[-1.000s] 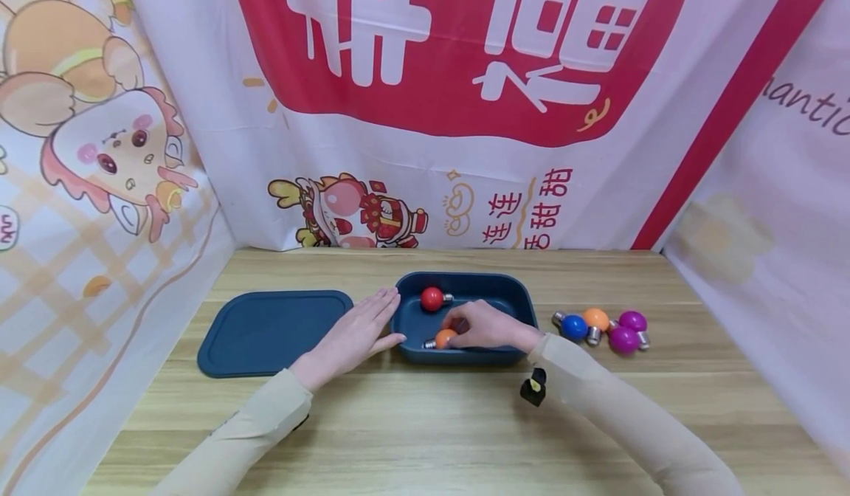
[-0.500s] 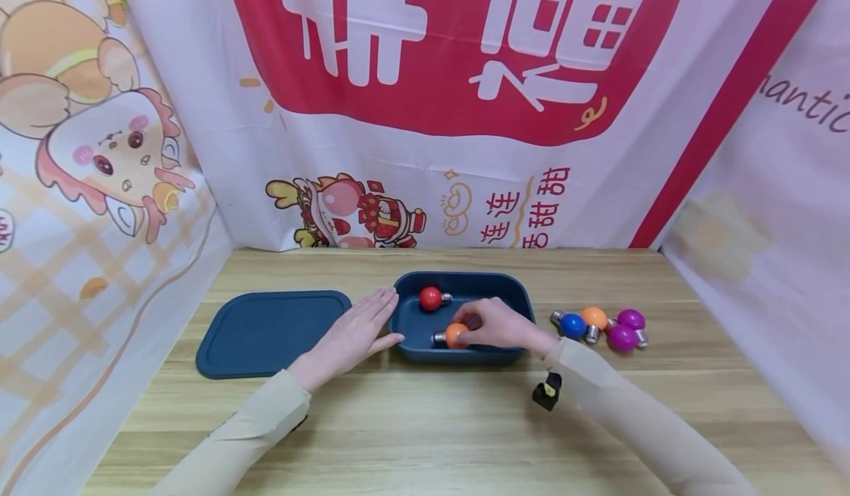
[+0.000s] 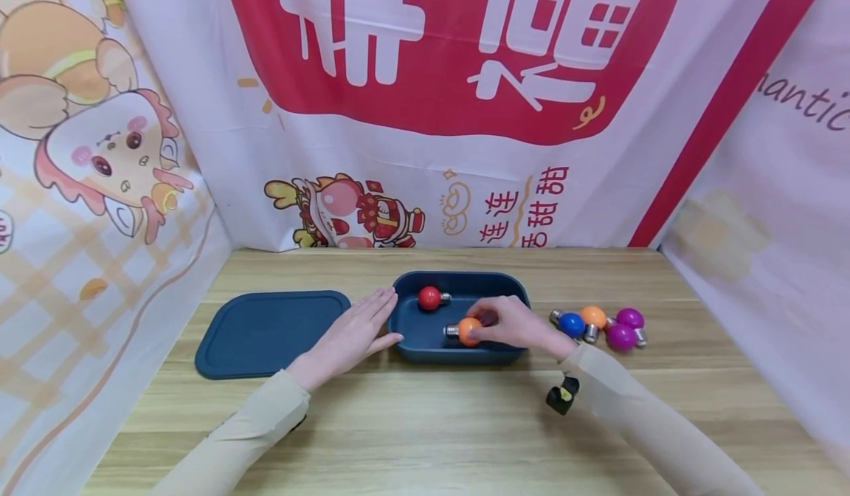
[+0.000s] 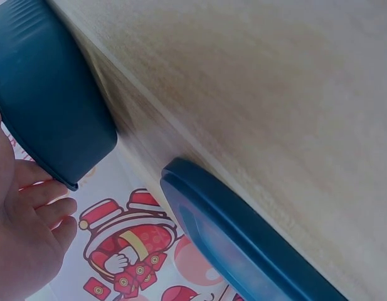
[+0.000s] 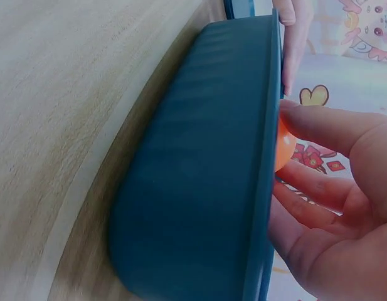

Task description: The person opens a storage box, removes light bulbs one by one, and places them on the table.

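Note:
My right hand (image 3: 514,325) pinches an orange light bulb (image 3: 469,331) by its round glass, over the inside of a dark blue box (image 3: 458,357). The bulb's metal base points left. In the right wrist view the orange glass (image 5: 284,147) shows between thumb and fingers, just above the rim. A red bulb (image 3: 429,298) lies at the back left of the box floor. My left hand (image 3: 352,336) rests with straight fingers at the box's left end; in the left wrist view its fingers (image 4: 46,200) lie along the rim of the box (image 4: 49,94).
Left of the box a flat dark blue lid (image 3: 275,333) lies on the wooden table (image 3: 425,422). To the right sit a blue bulb (image 3: 572,325), another orange bulb (image 3: 593,317) and two purple bulbs (image 3: 622,336). Printed cloth (image 3: 372,134) hangs behind and at both sides.
My right hand has moved right and slightly up with the orange bulb, from the box's front left towards its middle. The left hand stays at the box's left end.

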`<action>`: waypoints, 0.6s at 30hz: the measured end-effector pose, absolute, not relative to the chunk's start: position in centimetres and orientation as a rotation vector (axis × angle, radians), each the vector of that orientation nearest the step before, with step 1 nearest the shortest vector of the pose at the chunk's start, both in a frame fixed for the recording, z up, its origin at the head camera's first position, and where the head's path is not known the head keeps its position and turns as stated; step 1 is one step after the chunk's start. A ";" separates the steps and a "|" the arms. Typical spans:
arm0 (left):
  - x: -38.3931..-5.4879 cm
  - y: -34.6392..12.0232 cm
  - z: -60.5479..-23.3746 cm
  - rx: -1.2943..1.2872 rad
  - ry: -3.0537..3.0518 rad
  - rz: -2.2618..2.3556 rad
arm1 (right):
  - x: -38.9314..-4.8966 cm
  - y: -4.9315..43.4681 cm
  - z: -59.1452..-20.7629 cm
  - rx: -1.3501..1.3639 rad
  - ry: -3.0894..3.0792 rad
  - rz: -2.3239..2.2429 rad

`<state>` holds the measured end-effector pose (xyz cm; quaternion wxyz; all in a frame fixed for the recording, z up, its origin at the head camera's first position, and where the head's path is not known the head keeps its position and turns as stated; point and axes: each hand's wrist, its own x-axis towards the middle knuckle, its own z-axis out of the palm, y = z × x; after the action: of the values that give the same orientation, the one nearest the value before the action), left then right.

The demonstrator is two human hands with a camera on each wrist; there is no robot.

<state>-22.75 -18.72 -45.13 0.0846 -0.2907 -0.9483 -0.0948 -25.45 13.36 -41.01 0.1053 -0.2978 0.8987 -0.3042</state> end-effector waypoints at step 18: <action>-22.7 -18.7 -45.0 -0.865 -2.843 -0.282 | -25.0 17.4 -39.1 -0.709 2.697 -1.020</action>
<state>-22.66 -18.71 -45.03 0.0784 -0.2889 -0.9495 -0.0940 -25.03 17.37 -39.07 0.0862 -0.2379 0.9049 -0.3421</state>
